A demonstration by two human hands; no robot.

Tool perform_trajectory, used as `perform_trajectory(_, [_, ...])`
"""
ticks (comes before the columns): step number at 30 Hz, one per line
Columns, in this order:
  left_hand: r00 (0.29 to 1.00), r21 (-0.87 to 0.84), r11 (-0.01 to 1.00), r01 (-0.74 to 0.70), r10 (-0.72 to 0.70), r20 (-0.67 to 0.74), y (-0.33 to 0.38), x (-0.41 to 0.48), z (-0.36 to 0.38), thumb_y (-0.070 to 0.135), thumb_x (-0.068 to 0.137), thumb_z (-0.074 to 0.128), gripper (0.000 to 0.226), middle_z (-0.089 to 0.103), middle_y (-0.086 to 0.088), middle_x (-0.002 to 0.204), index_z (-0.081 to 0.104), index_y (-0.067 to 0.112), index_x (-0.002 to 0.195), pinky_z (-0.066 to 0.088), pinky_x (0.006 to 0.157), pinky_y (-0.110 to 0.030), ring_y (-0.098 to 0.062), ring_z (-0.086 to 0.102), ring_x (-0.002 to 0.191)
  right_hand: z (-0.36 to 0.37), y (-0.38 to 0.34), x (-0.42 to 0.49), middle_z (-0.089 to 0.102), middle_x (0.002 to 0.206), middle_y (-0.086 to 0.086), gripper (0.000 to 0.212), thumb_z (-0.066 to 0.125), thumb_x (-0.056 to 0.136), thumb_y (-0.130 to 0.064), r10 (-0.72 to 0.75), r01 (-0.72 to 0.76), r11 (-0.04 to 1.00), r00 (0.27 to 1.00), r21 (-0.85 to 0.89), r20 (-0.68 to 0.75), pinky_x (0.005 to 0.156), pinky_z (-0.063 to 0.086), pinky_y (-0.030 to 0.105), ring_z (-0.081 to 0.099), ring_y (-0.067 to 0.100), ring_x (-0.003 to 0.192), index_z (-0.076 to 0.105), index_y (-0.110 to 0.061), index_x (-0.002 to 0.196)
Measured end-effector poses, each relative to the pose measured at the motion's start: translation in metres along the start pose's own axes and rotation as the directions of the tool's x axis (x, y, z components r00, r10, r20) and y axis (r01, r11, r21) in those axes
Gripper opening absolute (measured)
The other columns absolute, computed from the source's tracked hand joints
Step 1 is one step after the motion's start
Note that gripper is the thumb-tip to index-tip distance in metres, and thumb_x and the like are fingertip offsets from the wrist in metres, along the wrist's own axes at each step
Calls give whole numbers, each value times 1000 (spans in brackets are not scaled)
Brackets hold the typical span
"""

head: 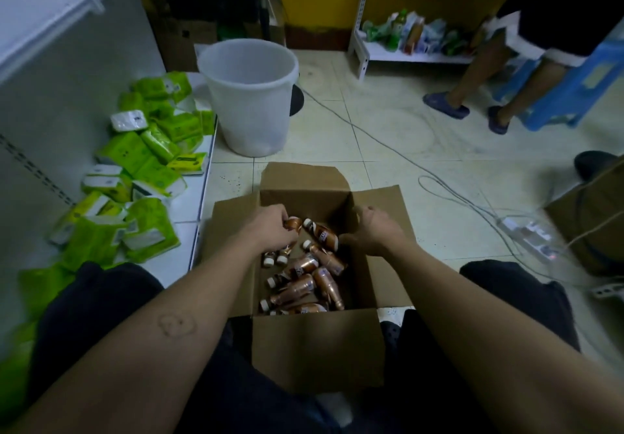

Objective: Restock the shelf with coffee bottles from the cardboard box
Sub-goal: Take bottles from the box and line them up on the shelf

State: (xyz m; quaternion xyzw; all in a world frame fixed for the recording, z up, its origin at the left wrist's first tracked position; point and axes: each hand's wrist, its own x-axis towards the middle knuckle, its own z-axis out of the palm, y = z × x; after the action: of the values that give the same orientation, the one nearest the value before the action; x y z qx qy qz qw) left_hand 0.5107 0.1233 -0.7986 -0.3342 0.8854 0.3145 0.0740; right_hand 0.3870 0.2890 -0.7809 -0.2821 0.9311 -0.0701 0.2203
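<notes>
Bottles (305, 281) of coffee, copper-brown with white caps and dark label bands, lie jumbled on their sides in the open box (317, 342). The left hand (273, 231) is down among them, its fingers curled around the top of one bottle (294, 223) at the far left of the pile; the rest of that bottle is hidden under the hand. Just right of this grip another bottle (322, 233) lies slantwise, cap pointing away from the person. The right hand (371, 231) sits at the box's right side, fingers bent inward and touching that slanted bottle's lower end; whether it actually grasps anything I cannot tell. Below both hands the remaining bottles are heaped toward the near wall, some crossing over others.

Left of the left hand, on the low white shelf (189, 204), green tissue packs (135, 177) lie in a loose heap. Beyond the box stands a white bucket (250, 95). Right of the right hand a cable (422, 170) runs across the tiled floor (388, 136) to a power strip (530, 234). Far right, another person's legs (479, 85) stand by a blue stool (560, 92).
</notes>
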Motion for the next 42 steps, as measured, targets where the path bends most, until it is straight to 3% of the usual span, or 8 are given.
perform_trajectory(8, [968, 97, 992, 79, -99, 229, -11, 38, 52, 41, 80, 69, 42, 52, -11, 135, 62, 12, 110, 50, 78, -31, -24, 60, 97, 49, 22, 29, 57, 102, 1, 45, 69, 83, -39, 130, -191, 973, 914, 126, 385, 94, 48, 38, 56, 18, 97, 53, -17, 119])
perform_trajectory(12, [924, 70, 981, 183, -196, 328, -34, 72, 96, 43, 77, 67, 47, 62, -9, 116, 61, 14, 114, 52, 82, -35, -25, 60, 98, 97, 35, 68, 58, 122, 8, 52, 65, 85, -39, 142, -274, 943, 843, 188, 519, 99, 44, 42, 55, 26, 112, 49, -28, 133])
perform_trajectory(16, [895, -11, 966, 259, -235, 380, -91, 111, 179, 81, 60, 57, 85, 60, 0, 125, 50, 34, 131, 52, 90, -39, -22, 60, 105, 156, 44, 108, 52, 135, 12, 48, 54, 94, -40, 155, -279, 951, 802, 132, 576, 104, 41, 43, 50, 30, 124, 46, -20, 137])
perform_trajectory(20, [826, 76, 929, 363, -358, 435, -112, 112, 222, 28, 77, 72, 75, 48, -10, 140, 37, 18, 144, 43, 104, -41, -30, 51, 123, 219, 61, 134, 48, 138, 15, 66, 70, 83, -21, 277, -325, 944, 697, -53, 661, 93, 45, 36, 52, 30, 122, 39, -10, 140])
perform_trajectory(23, [810, 231, 910, 344, -412, 417, -127, 118, 244, 14, 78, 71, 83, 33, -15, 148, 25, 13, 148, 35, 109, -45, -34, 35, 133, 250, 72, 137, 46, 138, 15, 76, 72, 81, -22, 367, -439, 897, 668, -55, 648, 100, 42, 40, 48, 30, 125, 32, -11, 144])
perform_trajectory(33, [809, 455, 865, 212, -417, 414, -124, 111, 248, 26, 72, 81, 92, 49, -14, 137, 28, 6, 144, 41, 101, -42, -29, 50, 124, 260, 75, 142, 50, 133, 15, 71, 69, 85, -23, 509, -571, 818, 665, -67, 547, 94, 45, 38, 53, 29, 121, 29, -7, 141])
perform_trajectory(37, [864, 359, 897, 256, -379, 332, -106, 103, 216, 27, 76, 77, 68, 56, -12, 130, 46, 9, 134, 47, 95, -38, -28, 55, 117, 219, 67, 139, 57, 120, 11, 47, 62, 89, -27, 438, -462, 886, 805, -40, 400, 85, 49, 38, 59, 27, 109, 44, -12, 129])
perform_trajectory(42, [965, 215, 951, 222, -246, 93, -52, 65, 139, 29, 84, 67, 39, 56, -10, 121, 58, 17, 120, 51, 85, -38, -28, 58, 107, 139, 33, 100, 63, 100, 1, 33, 69, 80, -37, 270, -283, 930, 959, 234, 87, 76, 54, 34, 60, 19, 86, 61, -21, 107])
